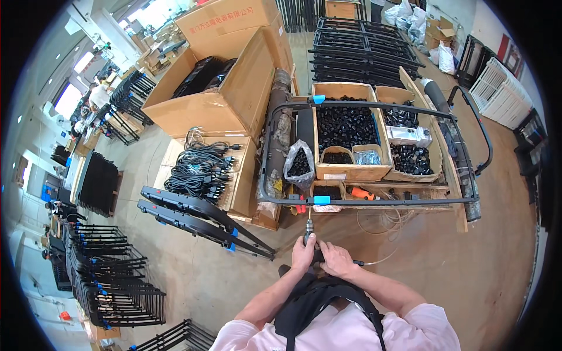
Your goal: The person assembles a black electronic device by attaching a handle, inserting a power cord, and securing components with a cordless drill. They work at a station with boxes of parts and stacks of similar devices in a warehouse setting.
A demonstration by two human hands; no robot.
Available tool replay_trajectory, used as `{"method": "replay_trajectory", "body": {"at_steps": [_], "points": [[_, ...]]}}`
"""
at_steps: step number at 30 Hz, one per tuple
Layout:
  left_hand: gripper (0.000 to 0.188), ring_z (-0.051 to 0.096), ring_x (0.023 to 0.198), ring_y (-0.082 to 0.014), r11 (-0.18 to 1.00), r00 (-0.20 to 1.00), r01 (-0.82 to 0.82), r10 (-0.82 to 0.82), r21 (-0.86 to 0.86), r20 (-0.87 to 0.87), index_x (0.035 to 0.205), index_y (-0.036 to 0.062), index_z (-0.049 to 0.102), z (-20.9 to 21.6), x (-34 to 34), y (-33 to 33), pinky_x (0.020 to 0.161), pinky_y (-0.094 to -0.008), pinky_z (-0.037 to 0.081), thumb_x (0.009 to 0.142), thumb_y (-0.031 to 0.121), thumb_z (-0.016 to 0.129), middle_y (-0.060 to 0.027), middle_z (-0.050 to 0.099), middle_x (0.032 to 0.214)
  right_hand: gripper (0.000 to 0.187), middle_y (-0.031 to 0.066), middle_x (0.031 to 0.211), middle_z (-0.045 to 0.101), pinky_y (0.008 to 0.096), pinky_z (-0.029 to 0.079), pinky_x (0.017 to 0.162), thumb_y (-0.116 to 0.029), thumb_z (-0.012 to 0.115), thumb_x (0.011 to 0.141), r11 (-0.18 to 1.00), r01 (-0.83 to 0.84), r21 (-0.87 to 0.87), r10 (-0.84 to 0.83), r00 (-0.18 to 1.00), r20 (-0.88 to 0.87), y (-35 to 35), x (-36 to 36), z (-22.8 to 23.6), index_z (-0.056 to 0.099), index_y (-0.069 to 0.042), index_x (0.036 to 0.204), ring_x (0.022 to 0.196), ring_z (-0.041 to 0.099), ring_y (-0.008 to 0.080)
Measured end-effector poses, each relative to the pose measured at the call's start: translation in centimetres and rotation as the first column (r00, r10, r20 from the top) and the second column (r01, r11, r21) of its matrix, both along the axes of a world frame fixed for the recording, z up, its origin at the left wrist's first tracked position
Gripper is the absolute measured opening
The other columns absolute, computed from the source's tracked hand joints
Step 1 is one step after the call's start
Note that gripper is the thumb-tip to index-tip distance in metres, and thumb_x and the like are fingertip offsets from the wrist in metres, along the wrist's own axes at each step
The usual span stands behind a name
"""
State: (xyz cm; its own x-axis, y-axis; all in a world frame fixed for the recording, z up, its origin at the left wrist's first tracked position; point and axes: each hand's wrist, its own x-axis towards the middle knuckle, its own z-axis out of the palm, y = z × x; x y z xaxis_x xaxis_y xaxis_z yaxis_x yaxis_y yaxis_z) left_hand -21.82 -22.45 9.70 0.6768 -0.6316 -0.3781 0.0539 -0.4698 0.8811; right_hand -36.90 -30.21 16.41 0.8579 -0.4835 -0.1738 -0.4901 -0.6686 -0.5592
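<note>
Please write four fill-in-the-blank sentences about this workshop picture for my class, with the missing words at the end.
1. The left hand and right hand hold a ____ with a metal chuck.
2. The patches on the near and far bars of the black frame are ____ in colour.
3. In the picture, the cables lie on the frame's ____ side.
4. The small parts in the clear bag are ____ in colour.

Missing words: drill; blue; left; black.
</note>
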Motion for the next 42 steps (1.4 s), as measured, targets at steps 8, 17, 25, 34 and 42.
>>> {"method": "replay_trajectory", "body": {"at_steps": [8,17,25,34,42], "points": [[0.049,0.057,0.077,-0.0164,0.994,0.995,0.07,-0.075,0.081,0.06,0.095,0.0016,0.064,2.0,1.0,-0.3,0.072,-0.0387,0.049,0.105,0.049,0.066,-0.0059,0.063,0.082,0.084,0.0282,0.124,0.069,0.0498,0.058,0.096,-0.031,0.085,0.081,0.999,0.015,0.045,-0.015,1.0,0.005,0.0,0.4,-1.2,0.044,0.006,0.145,0.112,0.071,0.044],[0.05,0.06,0.078,-0.0178,0.993,0.991,0.082,-0.09,0.09,0.097,0.097,0.0017,0.066,0.9,1.6,-1.1,0.072,-0.0391,0.05,0.105,0.051,0.065,-0.007,0.065,0.083,0.088,0.0295,0.127,0.069,0.0493,0.058,0.097,-0.025,0.085,0.076,0.996,0.054,0.067,-0.058,0.997,0.048,-0.5,0.8,-1.8,0.043,0.006,0.147,0.113,0.071,0.0437],[0.047,0.059,0.078,-0.0161,0.995,0.994,0.076,-0.081,0.059,0.075,0.099,0.0015,0.066,-0.1,1.9,-1.9,0.072,-0.0373,0.049,0.106,0.048,0.065,-0.0058,0.064,0.083,0.087,0.0296,0.122,0.07,0.0507,0.059,0.094,-0.023,0.083,0.076,0.996,0.078,0.05,-0.082,0.993,0.084,-1.1,1.0,-1.5,0.042,0.004,0.148,0.109,0.072,0.0448],[0.058,0.069,0.088,-0.0343,0.993,0.991,0.069,-0.079,0.091,0.111,0.097,-0.0011,0.065,0.3,2.0,-2.4,0.084,-0.0482,0.053,0.103,0.057,0.064,-0.0201,0.071,0.09,0.053,0.0204,0.115,0.059,0.052,0.059,0.091,-0.018,0.081,0.078,0.998,0.018,-0.054,-0.013,0.995,0.1,-1.2,1.3,-0.9,0.058,-0.001,0.122,0.11,0.068,0.0424],[0.056,0.065,0.084,-0.0249,0.996,0.996,0.058,-0.063,0.071,0.068,0.098,-0.0012,0.067,1.0,1.3,-1.6,0.078,-0.0429,0.052,0.104,0.054,0.065,-0.0141,0.069,0.088,0.054,0.0219,0.121,0.057,0.0523,0.059,0.093,-0.017,0.08,0.08,0.999,0.037,0.022,-0.038,0.998,0.049,-0.3,1.0,-1.0,0.059,-0.001,0.127,0.113,0.068,0.0418]]}}
